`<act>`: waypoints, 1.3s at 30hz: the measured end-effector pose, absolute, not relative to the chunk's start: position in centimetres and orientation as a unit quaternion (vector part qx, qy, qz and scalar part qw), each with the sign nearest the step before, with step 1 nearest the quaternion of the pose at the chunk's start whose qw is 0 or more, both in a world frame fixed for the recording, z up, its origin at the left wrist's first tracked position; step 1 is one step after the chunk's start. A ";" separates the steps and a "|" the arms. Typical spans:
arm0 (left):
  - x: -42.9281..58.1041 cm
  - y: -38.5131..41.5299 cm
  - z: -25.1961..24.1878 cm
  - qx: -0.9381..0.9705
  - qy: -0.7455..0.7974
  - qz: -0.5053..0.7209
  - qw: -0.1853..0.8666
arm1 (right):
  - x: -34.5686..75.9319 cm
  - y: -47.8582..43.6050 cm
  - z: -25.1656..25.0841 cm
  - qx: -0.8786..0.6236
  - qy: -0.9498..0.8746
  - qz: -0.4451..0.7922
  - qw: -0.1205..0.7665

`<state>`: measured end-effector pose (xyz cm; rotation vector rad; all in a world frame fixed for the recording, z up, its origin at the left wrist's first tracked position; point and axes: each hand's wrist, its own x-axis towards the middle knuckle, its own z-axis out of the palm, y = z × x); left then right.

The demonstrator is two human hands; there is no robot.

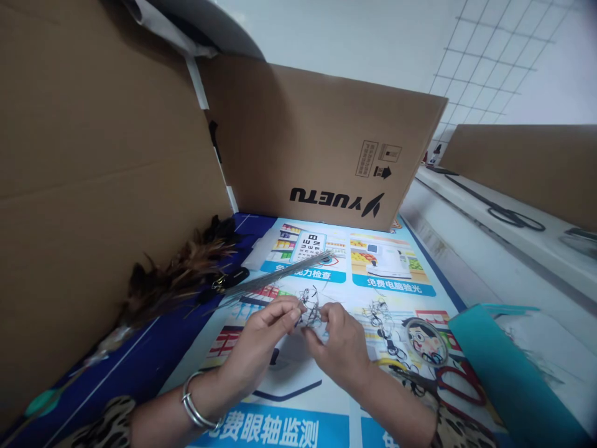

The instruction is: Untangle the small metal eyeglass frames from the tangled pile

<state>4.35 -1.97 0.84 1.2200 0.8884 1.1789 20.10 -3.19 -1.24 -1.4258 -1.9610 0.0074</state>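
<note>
My left hand point(263, 339) and my right hand point(338, 345) meet over the printed poster point(298, 398) on the table. Both pinch a small tangled bundle of thin wire point(311, 308) between their fingertips. A silver bangle sits on my left wrist. A bundle of straight thin metal wires point(280, 277) lies just beyond the hands, slanting up to the right. More small twisted wire pieces point(380, 314) lie on the poster to the right of my right hand.
Brown and black feathers point(181, 274) lie heaped at the left against a cardboard wall point(93, 186). A YUETU cardboard box point(326, 149) stands behind. A roll of clear tape point(424, 342), red-handled scissors point(443, 389) and a teal sheet point(508, 367) lie at the right.
</note>
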 end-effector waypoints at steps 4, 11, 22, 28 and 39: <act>4.4 -2.2 0.9 0.522 0.379 0.489 0.587 | 20.6 -2.7 -1.1 -0.553 -0.755 0.019 0.352; 4.4 -2.2 1.2 0.518 0.383 0.476 0.599 | 21.2 -2.1 -0.7 -0.562 -0.703 0.178 0.398; 3.0 -0.5 1.0 0.606 0.390 0.467 0.512 | 23.2 -0.5 -0.2 -0.463 -0.503 0.538 0.492; 2.6 0.6 0.6 0.612 0.384 0.462 0.514 | 23.6 -0.2 -0.4 -0.427 -0.444 0.608 0.502; 2.5 1.5 0.0 0.598 0.392 0.472 0.515 | 24.0 0.0 -0.3 -0.427 -0.435 0.625 0.487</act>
